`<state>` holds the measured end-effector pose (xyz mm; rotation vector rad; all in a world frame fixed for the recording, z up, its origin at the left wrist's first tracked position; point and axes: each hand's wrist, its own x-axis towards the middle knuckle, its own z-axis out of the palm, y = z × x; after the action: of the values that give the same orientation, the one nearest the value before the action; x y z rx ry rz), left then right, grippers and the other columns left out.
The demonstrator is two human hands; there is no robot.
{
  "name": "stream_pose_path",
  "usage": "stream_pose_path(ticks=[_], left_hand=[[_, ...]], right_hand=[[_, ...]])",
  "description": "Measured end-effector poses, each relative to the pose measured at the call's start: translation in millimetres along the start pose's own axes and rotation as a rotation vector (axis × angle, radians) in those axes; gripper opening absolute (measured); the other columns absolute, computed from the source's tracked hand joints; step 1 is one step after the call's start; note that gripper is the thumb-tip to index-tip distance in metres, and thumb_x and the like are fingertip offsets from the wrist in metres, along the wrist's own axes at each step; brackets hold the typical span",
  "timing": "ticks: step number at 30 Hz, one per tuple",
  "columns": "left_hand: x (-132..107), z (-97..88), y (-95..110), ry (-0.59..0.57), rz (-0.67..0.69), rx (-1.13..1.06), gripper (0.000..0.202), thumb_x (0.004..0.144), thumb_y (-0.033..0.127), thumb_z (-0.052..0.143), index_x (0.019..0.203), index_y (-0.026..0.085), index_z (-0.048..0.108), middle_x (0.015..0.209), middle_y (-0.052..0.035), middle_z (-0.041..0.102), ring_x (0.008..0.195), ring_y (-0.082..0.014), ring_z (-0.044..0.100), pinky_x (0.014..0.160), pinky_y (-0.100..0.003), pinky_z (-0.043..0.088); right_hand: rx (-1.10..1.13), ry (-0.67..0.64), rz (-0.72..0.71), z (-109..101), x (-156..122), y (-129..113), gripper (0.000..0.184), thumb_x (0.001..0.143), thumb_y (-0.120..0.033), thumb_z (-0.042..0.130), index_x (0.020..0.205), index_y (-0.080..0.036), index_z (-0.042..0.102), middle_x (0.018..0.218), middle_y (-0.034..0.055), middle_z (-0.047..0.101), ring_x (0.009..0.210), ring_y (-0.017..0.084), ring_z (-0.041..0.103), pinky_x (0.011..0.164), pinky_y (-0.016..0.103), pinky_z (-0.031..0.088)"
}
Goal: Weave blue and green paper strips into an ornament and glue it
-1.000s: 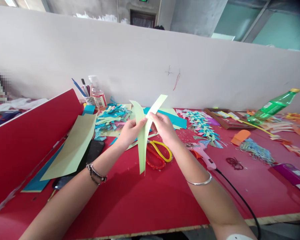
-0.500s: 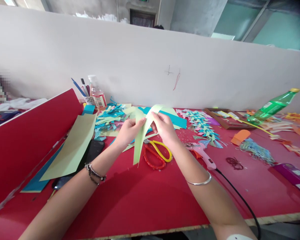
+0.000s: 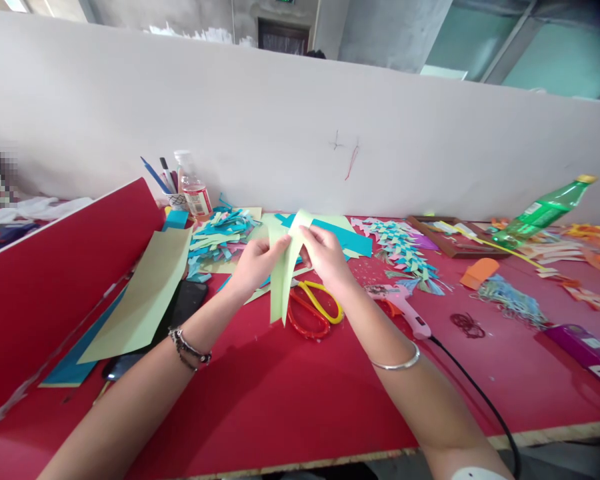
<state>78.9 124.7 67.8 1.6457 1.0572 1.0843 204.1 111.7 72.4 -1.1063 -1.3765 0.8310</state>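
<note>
Pale green paper strips (image 3: pixel 281 287) hang from between my two hands above the red table, bent over at the top. My left hand (image 3: pixel 261 261) is closed, its thumb pressing the paper from the left. My right hand (image 3: pixel 325 253) pinches the strip's upper bend with thumb and fingers. Just below and right of the paper lie scissors (image 3: pixel 311 320) with one red and one yellow handle loop. A heap of cut blue and green paper pieces (image 3: pixel 215 240) spreads behind my left hand. Behind my right hand lies a blue paper strip (image 3: pixel 347 239).
A pink glue gun (image 3: pixel 405 310) with a black cord lies right of my right forearm. On the left, paper sheets (image 3: pixel 140 300) cover part of a dark phone (image 3: pixel 187 303) beside a red panel (image 3: pixel 70 287). A leaning green bottle (image 3: pixel 543 213) and a purple power strip (image 3: pixel 587 353) are at right.
The hanging ends of the paper strips have shifted slightly to the right and hang straighter. Both hands keep their hold, almost in the same place.
</note>
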Motion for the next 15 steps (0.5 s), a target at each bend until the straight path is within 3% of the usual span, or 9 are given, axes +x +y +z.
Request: stream_pose_path(ticks=[5,9,15], left_hand=[[1.6,-1.0,-1.0,0.042,0.019,-0.012,0.042,0.073,0.047,0.046,0.048,0.017,0.033,0.043,0.0062,0.029,0.038,-0.0038,0.025,0.038,-0.019,0.016],[3.2,-1.6,-1.8,0.070,-0.004,-0.095,0.038,0.074,0.046,0.045,0.051,0.016,0.041,0.044,0.0055,0.033,0.040,-0.0047,0.027,0.039,-0.019,0.019],[0.4,-1.6,-0.1,0.022,0.068,0.040,0.041,0.075,0.047,0.045,0.049,0.016,0.036,0.045,0.0063,0.026,0.041,-0.0044,0.023,0.039,-0.020,0.016]], right_hand=[[-0.094,-0.079,-0.019,-0.5,-0.9,0.8,0.029,0.079,-0.039,0.044,0.059,-0.018,0.045,0.047,-0.0060,0.036,0.042,0.006,0.034,0.041,0.019,0.026],[-0.108,-0.050,-0.013,0.5,-0.9,1.1,0.032,0.081,-0.037,0.040,0.055,-0.019,0.040,0.043,-0.0063,0.034,0.040,0.006,0.033,0.041,0.020,0.026],[-0.040,0.004,-0.024,-0.2,0.1,0.0,0.033,0.080,-0.040,0.043,0.055,-0.019,0.039,0.043,-0.0073,0.033,0.039,0.005,0.030,0.041,0.019,0.025]])
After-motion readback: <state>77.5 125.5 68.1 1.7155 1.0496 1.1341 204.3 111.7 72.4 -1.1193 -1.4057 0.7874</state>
